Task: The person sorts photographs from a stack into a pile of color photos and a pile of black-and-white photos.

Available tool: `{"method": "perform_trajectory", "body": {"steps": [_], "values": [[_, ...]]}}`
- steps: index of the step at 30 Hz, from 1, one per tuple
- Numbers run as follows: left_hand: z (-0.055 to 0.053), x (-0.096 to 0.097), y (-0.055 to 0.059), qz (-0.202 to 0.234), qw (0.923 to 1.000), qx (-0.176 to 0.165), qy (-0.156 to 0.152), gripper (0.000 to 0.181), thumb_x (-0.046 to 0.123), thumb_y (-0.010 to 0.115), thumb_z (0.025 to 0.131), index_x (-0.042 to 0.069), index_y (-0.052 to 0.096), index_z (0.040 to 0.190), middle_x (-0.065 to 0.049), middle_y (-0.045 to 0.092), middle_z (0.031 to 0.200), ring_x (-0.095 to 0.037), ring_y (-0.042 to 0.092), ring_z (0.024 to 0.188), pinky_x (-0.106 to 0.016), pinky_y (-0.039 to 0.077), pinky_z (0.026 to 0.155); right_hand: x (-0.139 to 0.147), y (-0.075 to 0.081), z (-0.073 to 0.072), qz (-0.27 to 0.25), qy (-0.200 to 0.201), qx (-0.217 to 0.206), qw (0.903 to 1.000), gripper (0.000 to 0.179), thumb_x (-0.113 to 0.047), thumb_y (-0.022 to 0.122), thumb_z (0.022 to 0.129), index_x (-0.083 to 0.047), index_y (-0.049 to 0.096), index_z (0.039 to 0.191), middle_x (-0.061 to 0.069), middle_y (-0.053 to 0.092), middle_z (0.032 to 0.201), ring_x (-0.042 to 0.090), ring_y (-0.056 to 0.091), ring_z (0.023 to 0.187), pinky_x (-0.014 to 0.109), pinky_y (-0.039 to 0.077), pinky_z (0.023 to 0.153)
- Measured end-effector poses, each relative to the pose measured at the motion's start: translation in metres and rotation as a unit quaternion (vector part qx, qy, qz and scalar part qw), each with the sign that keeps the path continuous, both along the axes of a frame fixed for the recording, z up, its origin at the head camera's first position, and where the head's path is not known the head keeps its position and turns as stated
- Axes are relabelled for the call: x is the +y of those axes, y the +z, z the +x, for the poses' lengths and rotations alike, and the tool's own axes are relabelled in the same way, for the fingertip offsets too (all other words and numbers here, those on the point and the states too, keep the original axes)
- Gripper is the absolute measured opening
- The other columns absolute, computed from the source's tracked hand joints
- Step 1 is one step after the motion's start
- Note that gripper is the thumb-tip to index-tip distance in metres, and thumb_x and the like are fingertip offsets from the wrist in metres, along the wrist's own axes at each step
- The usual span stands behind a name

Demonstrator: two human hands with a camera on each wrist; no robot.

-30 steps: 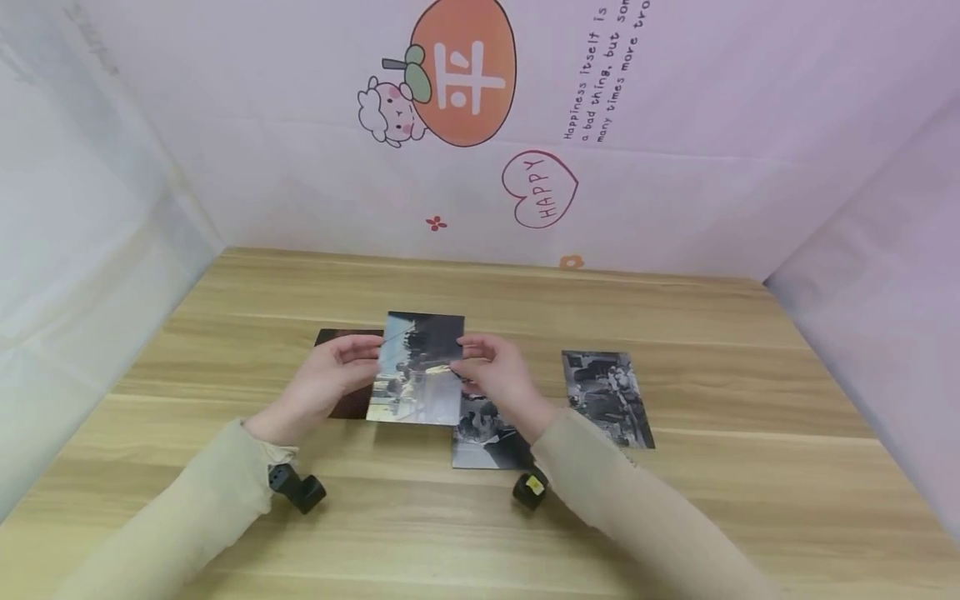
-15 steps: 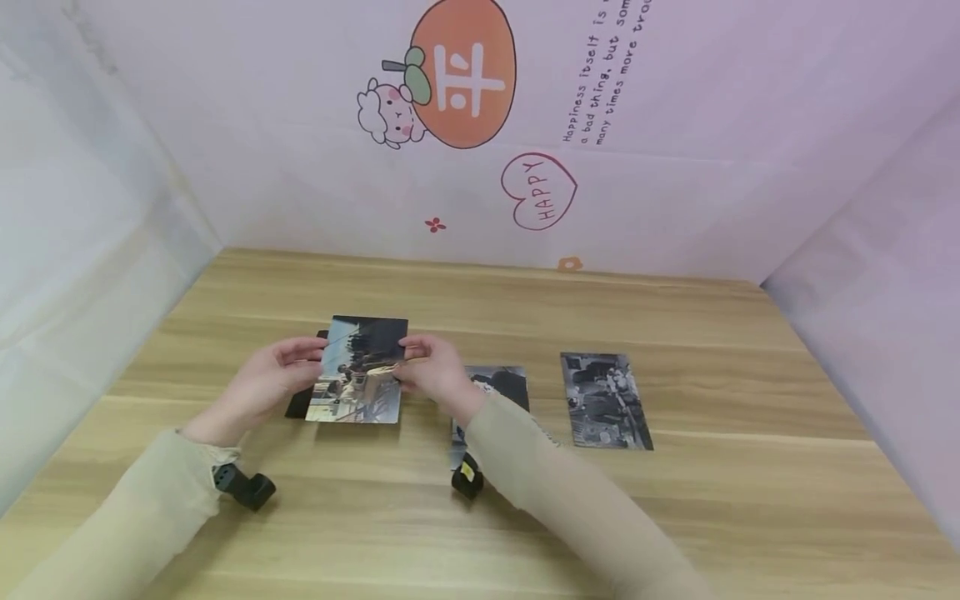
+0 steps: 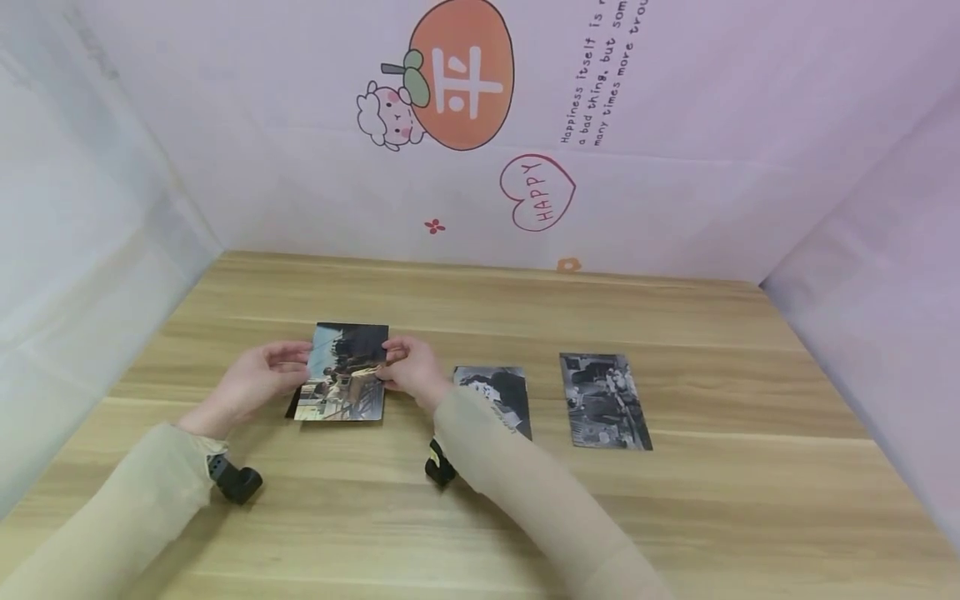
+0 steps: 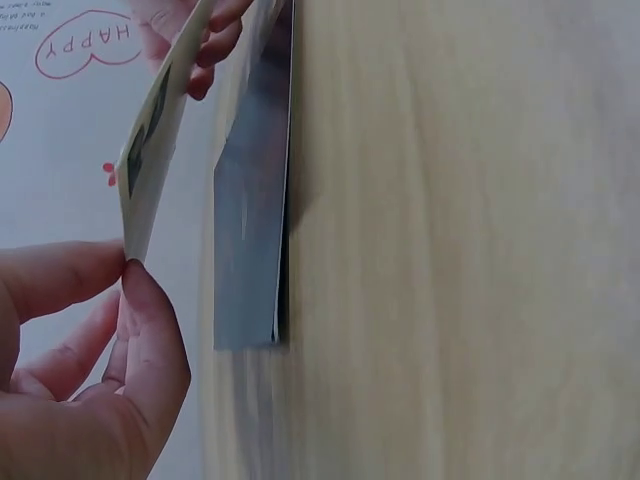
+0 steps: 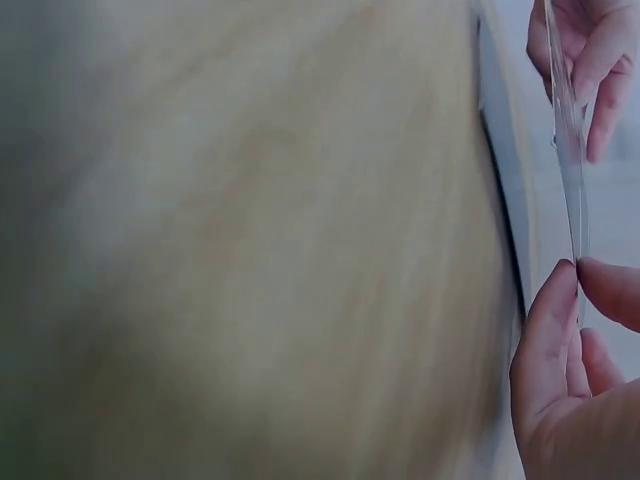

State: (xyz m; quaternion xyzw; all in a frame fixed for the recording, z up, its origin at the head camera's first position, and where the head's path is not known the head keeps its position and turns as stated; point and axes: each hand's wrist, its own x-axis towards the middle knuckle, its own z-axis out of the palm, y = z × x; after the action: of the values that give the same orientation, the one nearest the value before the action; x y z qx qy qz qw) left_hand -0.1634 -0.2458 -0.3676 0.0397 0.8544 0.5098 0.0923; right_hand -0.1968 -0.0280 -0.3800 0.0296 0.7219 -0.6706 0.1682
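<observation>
A photo print (image 3: 343,372) with blue sky and dark figures is held up between both hands in the head view. My left hand (image 3: 255,379) pinches its left edge between thumb and fingers. On the opposite edge, my right hand (image 3: 415,371) pinches it the same way. Seen from the left wrist, the print stands edge-on above a dark glossy card (image 4: 250,230) lying on the table. That card is mostly hidden under the print in the head view; only a dark sliver shows at the lower left.
A black-and-white photo (image 3: 498,392) lies right of my right hand, partly covered by the sleeve (image 3: 487,437). Farther right is another black-and-white photo (image 3: 606,400). The wooden table (image 3: 675,517) meets a printed white curtain (image 3: 300,167) at the back.
Both hands have carried the photo print leftward, from beside the dark card to over it. The black-and-white photo in the middle is less covered at its top.
</observation>
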Motion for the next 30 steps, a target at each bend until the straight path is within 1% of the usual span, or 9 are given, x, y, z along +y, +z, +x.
{"method": "perform_trajectory", "body": {"steps": [2, 5, 7, 10, 14, 20, 26, 30], "values": [[-0.002, -0.003, -0.002, -0.006, 1.0, 0.0, -0.007, 0.056, -0.001, 0.06, 0.087, -0.014, 0.036, 0.136, -0.035, 0.045, 0.132, -0.003, 0.058, 0.095, -0.012, 0.052, 0.08, -0.002, -0.001, -0.001, -0.001, -0.001, -0.002, 1.0, 0.045, 0.02, 0.063, 0.076, 0.003, 0.058, 0.117, 0.0, 0.049, 0.083, 0.012, 0.053, 0.069, 0.03, 0.059, 0.071], [-0.005, -0.005, -0.002, -0.017, 0.9998, -0.007, -0.012, 0.056, -0.001, 0.061, 0.086, -0.013, 0.037, 0.136, -0.035, 0.046, 0.131, -0.022, 0.059, 0.105, -0.013, 0.052, 0.081, -0.005, -0.001, -0.002, 0.004, 0.001, 0.0, 1.0, 0.044, 0.019, 0.064, 0.076, 0.004, 0.058, 0.116, 0.001, 0.048, 0.079, 0.011, 0.051, 0.065, 0.031, 0.059, 0.07], [-0.005, -0.005, -0.002, -0.018, 0.9997, -0.014, -0.012, 0.057, -0.001, 0.061, 0.086, -0.013, 0.036, 0.136, -0.035, 0.045, 0.132, -0.034, 0.057, 0.111, -0.014, 0.052, 0.082, -0.007, -0.002, -0.002, 0.016, 0.007, 0.005, 0.9998, 0.043, 0.019, 0.064, 0.076, 0.005, 0.058, 0.116, 0.0, 0.047, 0.077, 0.01, 0.05, 0.062, 0.031, 0.06, 0.068], [-0.005, -0.006, -0.003, -0.019, 0.9995, -0.022, -0.013, 0.057, -0.002, 0.06, 0.086, -0.014, 0.035, 0.136, -0.036, 0.044, 0.132, -0.042, 0.051, 0.117, -0.015, 0.052, 0.084, -0.009, -0.002, -0.002, 0.031, 0.012, 0.01, 0.9994, 0.042, 0.019, 0.065, 0.075, 0.006, 0.058, 0.114, 0.0, 0.046, 0.074, 0.01, 0.049, 0.061, 0.03, 0.06, 0.065], [-0.007, -0.007, -0.005, -0.024, 0.9992, -0.028, -0.015, 0.055, -0.003, 0.059, 0.087, -0.015, 0.036, 0.135, -0.037, 0.044, 0.132, -0.044, 0.049, 0.119, -0.016, 0.052, 0.085, -0.011, -0.002, -0.002, 0.048, 0.011, 0.019, 0.9986, 0.041, 0.018, 0.067, 0.074, 0.006, 0.059, 0.112, 0.0, 0.047, 0.074, 0.011, 0.05, 0.059, 0.028, 0.059, 0.061], [-0.011, -0.012, -0.008, -0.043, 0.9985, -0.026, -0.02, 0.053, 0.0, 0.058, 0.089, -0.014, 0.037, 0.135, -0.036, 0.045, 0.131, -0.044, 0.049, 0.119, -0.018, 0.052, 0.085, -0.014, -0.003, -0.003, 0.089, 0.018, 0.042, 0.995, 0.041, 0.014, 0.072, 0.073, 0.005, 0.06, 0.112, 0.0, 0.049, 0.072, 0.01, 0.052, 0.057, 0.024, 0.057, 0.056], [-0.012, -0.011, -0.009, -0.056, 0.9981, -0.015, -0.023, 0.05, 0.001, 0.059, 0.089, -0.015, 0.04, 0.133, -0.036, 0.048, 0.128, -0.043, 0.051, 0.117, -0.016, 0.052, 0.083, -0.014, -0.006, -0.006, 0.116, 0.015, 0.048, 0.992, 0.042, 0.011, 0.074, 0.073, 0.005, 0.061, 0.112, 0.005, 0.056, 0.078, 0.017, 0.061, 0.064, 0.024, 0.058, 0.057], [-0.012, -0.011, -0.007, -0.074, 0.9967, -0.013, -0.031, 0.055, 0.004, 0.064, 0.087, -0.016, 0.041, 0.132, -0.035, 0.05, 0.127, -0.043, 0.053, 0.115, -0.022, 0.054, 0.084, -0.015, -0.007, -0.007, 0.126, 0.019, 0.061, 0.99, 0.041, 0.012, 0.074, 0.071, 0.007, 0.06, 0.11, 0.008, 0.058, 0.08, 0.02, 0.063, 0.066, 0.023, 0.058, 0.057]]}}
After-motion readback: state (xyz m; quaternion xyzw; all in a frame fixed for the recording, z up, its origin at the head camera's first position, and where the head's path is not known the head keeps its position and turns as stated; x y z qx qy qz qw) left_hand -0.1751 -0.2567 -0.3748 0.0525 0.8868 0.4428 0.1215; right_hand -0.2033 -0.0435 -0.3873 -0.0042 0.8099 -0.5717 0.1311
